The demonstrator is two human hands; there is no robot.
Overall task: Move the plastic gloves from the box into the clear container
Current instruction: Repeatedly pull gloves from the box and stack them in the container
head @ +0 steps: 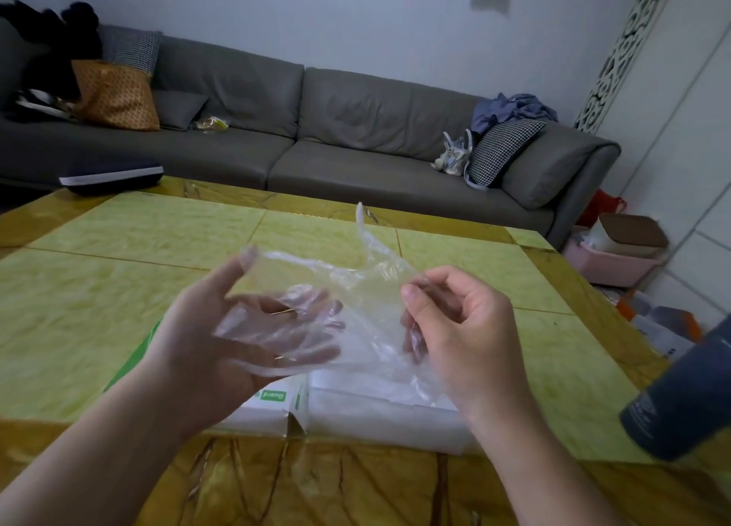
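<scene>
Gloves [348, 288] hang spread between 2 hands above the box [285, 403], left hand [221, 328] flat beneath, right hand [455, 328] pinching an edge, probably to peel 1 free.

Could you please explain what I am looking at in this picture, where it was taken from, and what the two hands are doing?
There is no machine here: a person wears a wide-angle camera on the head, so the single view looks forward and down at their own arms. The left hand lies palm up with straight fingers under a thin clear plastic glove. The right hand pinches the glove's other edge, holding it up above the table. Below the hands, at the table's near edge, sits a white and green box, and beside it a clear container with plastic film in it. A dark cylinder stands at the right. A grey sofa is behind.
</scene>
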